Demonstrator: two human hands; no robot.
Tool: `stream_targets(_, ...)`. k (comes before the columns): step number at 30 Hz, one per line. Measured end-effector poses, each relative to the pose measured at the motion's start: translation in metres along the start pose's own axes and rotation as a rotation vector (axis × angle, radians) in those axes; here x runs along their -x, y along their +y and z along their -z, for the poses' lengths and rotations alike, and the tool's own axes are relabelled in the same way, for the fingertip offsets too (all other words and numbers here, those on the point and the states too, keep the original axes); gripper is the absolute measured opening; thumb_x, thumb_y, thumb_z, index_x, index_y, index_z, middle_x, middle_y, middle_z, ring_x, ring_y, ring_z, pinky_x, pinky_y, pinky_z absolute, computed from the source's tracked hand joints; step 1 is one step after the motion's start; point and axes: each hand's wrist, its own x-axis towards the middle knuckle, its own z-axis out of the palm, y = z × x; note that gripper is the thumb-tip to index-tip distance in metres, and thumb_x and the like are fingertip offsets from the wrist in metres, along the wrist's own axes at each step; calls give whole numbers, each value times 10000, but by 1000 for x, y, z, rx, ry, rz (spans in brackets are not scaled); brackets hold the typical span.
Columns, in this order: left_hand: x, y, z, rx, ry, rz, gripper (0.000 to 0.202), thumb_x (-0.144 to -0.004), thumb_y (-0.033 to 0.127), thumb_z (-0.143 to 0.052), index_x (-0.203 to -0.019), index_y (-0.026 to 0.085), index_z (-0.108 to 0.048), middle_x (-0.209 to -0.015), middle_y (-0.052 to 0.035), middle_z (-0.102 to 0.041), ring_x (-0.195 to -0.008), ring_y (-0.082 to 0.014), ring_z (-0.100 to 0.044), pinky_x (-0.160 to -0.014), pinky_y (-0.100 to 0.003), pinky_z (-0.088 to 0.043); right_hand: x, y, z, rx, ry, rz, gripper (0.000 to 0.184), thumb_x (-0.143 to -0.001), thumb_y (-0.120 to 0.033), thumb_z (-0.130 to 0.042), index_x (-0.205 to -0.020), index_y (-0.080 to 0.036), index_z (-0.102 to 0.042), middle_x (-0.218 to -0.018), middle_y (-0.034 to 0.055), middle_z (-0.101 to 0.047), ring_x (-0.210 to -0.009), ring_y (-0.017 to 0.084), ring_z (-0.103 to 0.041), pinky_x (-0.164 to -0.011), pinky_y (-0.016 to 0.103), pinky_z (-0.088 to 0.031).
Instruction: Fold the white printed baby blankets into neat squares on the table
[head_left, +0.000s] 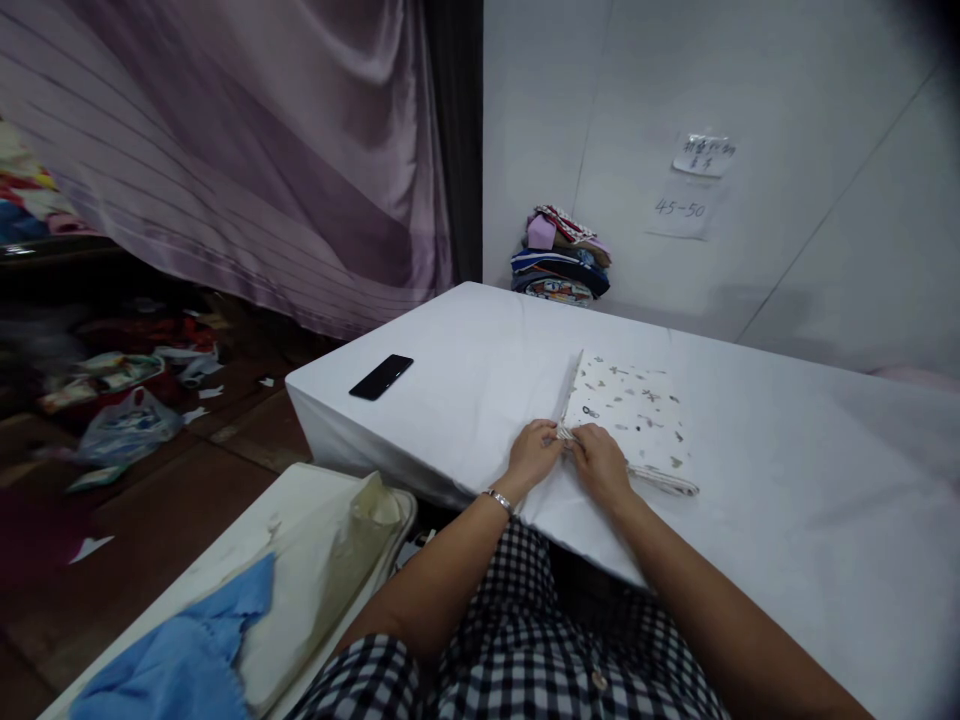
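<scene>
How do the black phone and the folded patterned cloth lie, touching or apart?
Apart. The head view shows white tabletop plainly between the black phone and the folded patterned cloth.

Left hand [535, 452] beside right hand [600, 462]

I see off-white folded fabric [630, 405] scattered with grey and brown motifs, a plain white tablecloth [480, 365], a black smartphone [382, 377], black-and-white gingham clothing [525, 675], and a mauve-and-purple curtain [300, 150].
</scene>
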Motion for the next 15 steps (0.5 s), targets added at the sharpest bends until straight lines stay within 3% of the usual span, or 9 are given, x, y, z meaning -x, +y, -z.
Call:
stream_targets(3, -2, 0, 1, 24, -32, 9, 154, -798, 232, -542, -739, 184, -676, -1034, -27, -629, -1011, -146, -553, -932, -253, -395, 1, -2, 1, 28, 4, 21, 184, -874, -221, -413, -866, -188, -594, -855, 74, -586, -826, 210, -491, -735, 323, -371)
stream_targets(8, -7, 6, 0, -96, -34, 87, 386, -831, 482, -477, -718, 170, -674, -1030, -65, -639, -988, -182, -562, -886, -275, -411, 4, 1, 1, -46, 1, 91, 245, -819, -127, -429, -982, -172, -606, -944, 87, -586, -885, 212, -484, -780, 335, -372)
stream_targets(12, -12, 8, -2, -141, -44, 123, 382, -832, 464, -470, -709, 163, -671, -1016, -71, -645, -956, -180, -571, -858, -272, -414, 6, 5, 1, -77, -34, 120, 380, -763, -88, -451, -1105, -180, -585, -1001, 95, -595, -928, 224, -498, -792, 357, -395)
stream_targets(15, -14, 5, -3, -151, -34, 124, 345, -831, 399, -475, -647, 168, -653, -1022, -61, -640, -953, -171, -566, -863, -267, -406, 13, 13, 10, -6, -60, 174, 370, -798, -115, -450, -1137, -182, -580, -1066, 103, -607, -967, 235, -512, -807, 376, -412)
